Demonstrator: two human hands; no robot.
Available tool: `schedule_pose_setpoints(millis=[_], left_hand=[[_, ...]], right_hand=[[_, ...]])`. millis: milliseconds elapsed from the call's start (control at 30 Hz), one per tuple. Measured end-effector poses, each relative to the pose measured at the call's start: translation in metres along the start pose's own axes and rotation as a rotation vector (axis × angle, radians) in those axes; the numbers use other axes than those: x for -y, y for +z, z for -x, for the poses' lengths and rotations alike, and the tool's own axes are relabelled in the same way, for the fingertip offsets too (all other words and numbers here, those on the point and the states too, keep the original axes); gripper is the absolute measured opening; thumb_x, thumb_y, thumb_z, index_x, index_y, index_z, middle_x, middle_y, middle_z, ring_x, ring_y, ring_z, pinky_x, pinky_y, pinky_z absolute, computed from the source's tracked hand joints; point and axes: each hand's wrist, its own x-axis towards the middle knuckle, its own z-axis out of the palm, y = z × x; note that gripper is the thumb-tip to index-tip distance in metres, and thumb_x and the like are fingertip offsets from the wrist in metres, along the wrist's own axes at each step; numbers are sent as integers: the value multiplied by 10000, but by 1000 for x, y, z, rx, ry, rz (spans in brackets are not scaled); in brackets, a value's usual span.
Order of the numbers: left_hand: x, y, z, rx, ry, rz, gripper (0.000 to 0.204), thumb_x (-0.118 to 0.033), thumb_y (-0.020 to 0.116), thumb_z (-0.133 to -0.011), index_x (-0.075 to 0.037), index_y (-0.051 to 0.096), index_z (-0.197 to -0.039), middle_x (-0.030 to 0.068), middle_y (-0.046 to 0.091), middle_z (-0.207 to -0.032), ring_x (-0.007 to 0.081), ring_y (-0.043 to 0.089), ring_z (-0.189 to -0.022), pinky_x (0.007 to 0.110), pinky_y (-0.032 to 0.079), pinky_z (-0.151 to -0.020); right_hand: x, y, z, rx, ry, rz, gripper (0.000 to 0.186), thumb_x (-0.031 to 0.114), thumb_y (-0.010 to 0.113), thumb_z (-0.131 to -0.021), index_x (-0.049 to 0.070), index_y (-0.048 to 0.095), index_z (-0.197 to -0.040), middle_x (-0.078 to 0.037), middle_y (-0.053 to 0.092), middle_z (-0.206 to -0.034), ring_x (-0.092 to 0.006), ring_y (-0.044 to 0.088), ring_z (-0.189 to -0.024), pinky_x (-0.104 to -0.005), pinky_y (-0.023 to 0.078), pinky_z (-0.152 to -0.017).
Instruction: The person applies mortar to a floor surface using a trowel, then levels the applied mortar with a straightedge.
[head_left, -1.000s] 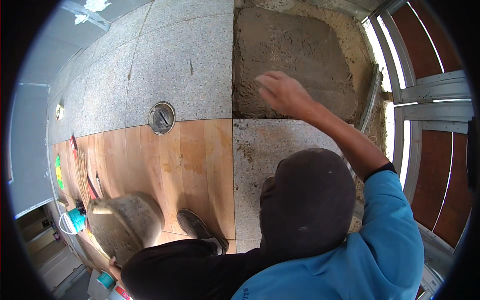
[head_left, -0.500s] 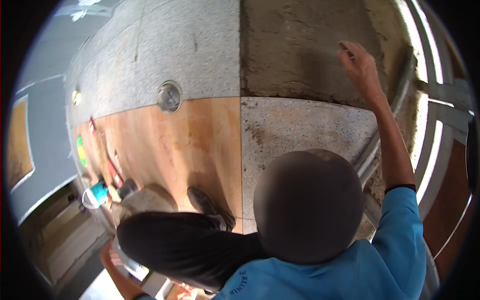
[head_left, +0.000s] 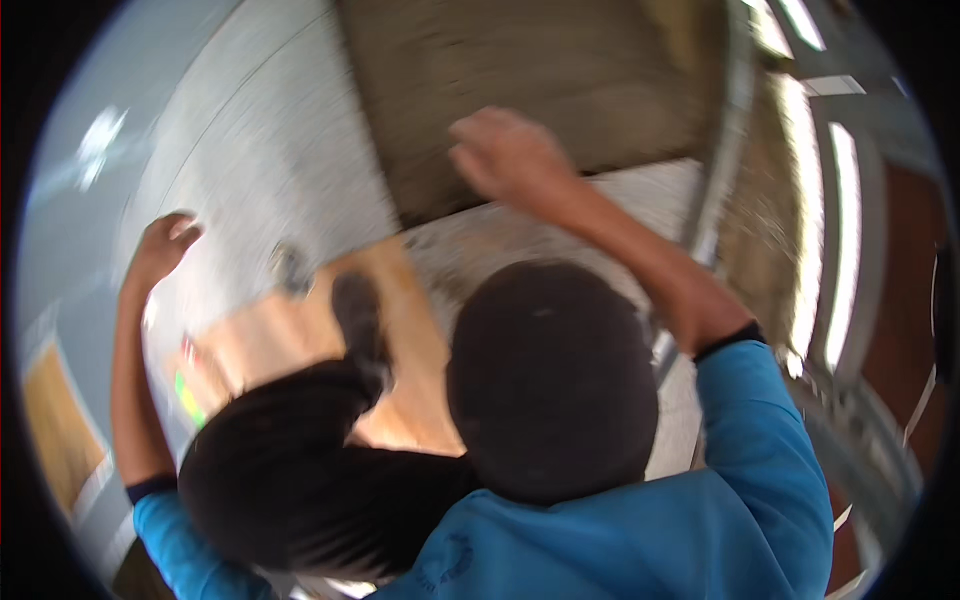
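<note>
Our left hand [head_left: 160, 248] has swung up, fingers partly open, seemingly empty; our right hand [head_left: 515, 160] blurs over the brown mortar [head_left: 540, 70] ahead, its hold unclear, suggesting a pause in the work.

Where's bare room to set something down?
The roomiest patch seems to be the pale grey tiles, between the left hand and the dark patch, above the round metal piece; blur could hide small items. It's crowded around the dark shoe and green-yellow item. The right hand hides part of the dark patch.
</note>
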Motion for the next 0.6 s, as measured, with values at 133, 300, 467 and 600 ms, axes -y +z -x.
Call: schedule_pose_setpoints(millis=[133, 300, 467, 600], left_hand=[[-96, -44, -132, -106, 289, -107, 357, -209, 691, -936, 25, 674, -1205, 227, 723, -1020, 329, 698, -935, 388, 534, -862], [-242, -74, -222, -169, 708, -125, 393, -260, 644, -938, 27, 665, -1206, 254, 710, -1078, 358, 690, -1019, 421, 526, -912], [-356, -57, -228, -178, 1014, -5, 429, -280, 628, -945, 45, 649, -1224, 251, 710, -1128, 350, 686, -1094, 410, 518, -949], [-424, -42, -208, -37, 1142, 22, 432, -269, 631, -950, 50, 644, -1241, 247, 710, -1162, 339, 684, -1132, 407, 523, -958]], right_hand=[[-14, -56, 70, -204, 305, -9, 243, 204, 661, -941, 15, 669, -1094, -195, 663, -989, -373, 662, -941, -444, 550, -817], [-11, -116, 188, -428, 863, 362, 266, 198, 687, -932, -5, 654, -1101, -219, 654, -1067, -400, 639, -976, -489, 518, -850], [47, -101, 286, -318, 1257, 705, 549, 331, 735, -906, -7, 565, -1304, -248, 563, -1312, -431, 537, -1216, -523, 461, -999], [78, -68, 314, -136, 1570, 476, 923, 539, 794, -825, 7, 425, -1481, -264, 480, -1453, -452, 463, -1337, -536, 415, -1081]])
